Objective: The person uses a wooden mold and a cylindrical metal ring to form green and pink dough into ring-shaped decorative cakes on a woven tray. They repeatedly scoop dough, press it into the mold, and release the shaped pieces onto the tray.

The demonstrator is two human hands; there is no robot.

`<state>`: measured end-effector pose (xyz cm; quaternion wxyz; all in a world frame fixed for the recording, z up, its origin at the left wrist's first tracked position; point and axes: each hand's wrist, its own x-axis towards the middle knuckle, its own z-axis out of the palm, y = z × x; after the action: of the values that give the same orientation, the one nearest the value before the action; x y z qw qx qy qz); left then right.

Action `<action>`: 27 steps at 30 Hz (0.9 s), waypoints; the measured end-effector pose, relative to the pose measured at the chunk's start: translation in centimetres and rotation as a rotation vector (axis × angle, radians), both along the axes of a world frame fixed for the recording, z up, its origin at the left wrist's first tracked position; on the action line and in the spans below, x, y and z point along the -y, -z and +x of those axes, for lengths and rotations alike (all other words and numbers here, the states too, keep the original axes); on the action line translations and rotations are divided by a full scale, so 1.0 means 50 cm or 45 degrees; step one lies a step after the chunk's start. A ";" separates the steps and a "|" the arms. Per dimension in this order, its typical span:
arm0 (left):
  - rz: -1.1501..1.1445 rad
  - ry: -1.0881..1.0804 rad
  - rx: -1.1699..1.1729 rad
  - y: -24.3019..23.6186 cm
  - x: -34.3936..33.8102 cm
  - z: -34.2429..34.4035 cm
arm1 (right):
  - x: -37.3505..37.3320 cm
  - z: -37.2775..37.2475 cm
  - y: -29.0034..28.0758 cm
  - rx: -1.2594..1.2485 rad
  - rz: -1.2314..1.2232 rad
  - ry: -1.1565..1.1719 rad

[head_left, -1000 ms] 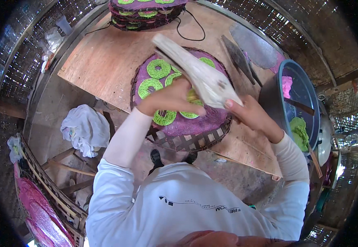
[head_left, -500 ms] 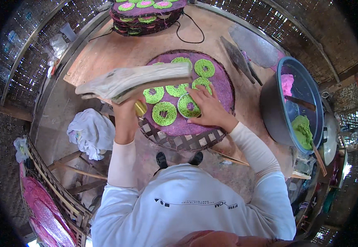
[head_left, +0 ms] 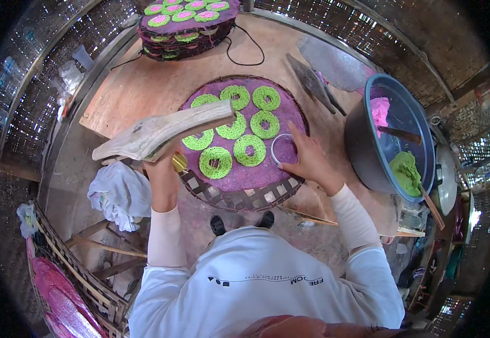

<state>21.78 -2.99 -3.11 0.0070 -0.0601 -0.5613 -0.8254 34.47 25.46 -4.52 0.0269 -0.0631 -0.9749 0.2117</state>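
Note:
My left hand (head_left: 163, 173) is closed round a long pale wooden press (head_left: 160, 130), raised over the left side of the tray. A brass-coloured cylinder (head_left: 179, 163) shows beside that hand. With thumb and fingers, my right hand (head_left: 316, 163) holds a thin white ring (head_left: 273, 153) against the purple cloth (head_left: 239, 181) near its right edge. Several lacy green rings of dough (head_left: 249, 150) lie on the cloth, which covers a round woven tray (head_left: 253, 198). The press hides part of some of them.
A big grey-blue tub (head_left: 357, 143) at right holds pink dough (head_left: 379, 112), green dough (head_left: 406, 172) and wooden sticks. Stacked trays (head_left: 186, 38) with green-and-pink rings stand at the back. Dark flat blades (head_left: 311, 84) lie behind the tub; a white cloth (head_left: 118, 194) hangs at left.
My right hand has shifted right with the white ring, away from a green dough ring now fully visible. The press in my left hand has moved slightly left and down.

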 end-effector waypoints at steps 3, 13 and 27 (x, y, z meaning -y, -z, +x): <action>-0.170 -0.002 -0.113 0.016 -0.013 -0.001 | 0.011 -0.003 0.014 -0.162 -0.061 -0.017; -1.186 -0.281 -1.542 -0.003 -0.143 0.045 | 0.060 0.016 -0.270 -0.880 -0.149 -0.239; -1.590 0.684 -1.961 -0.272 -0.157 0.104 | 0.107 0.028 -0.375 -0.713 -0.761 -0.001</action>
<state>26.98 4.86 10.47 0.1477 -0.6900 -0.7018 -0.0980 35.87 20.12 14.21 0.2718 -0.0076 -0.8254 0.4948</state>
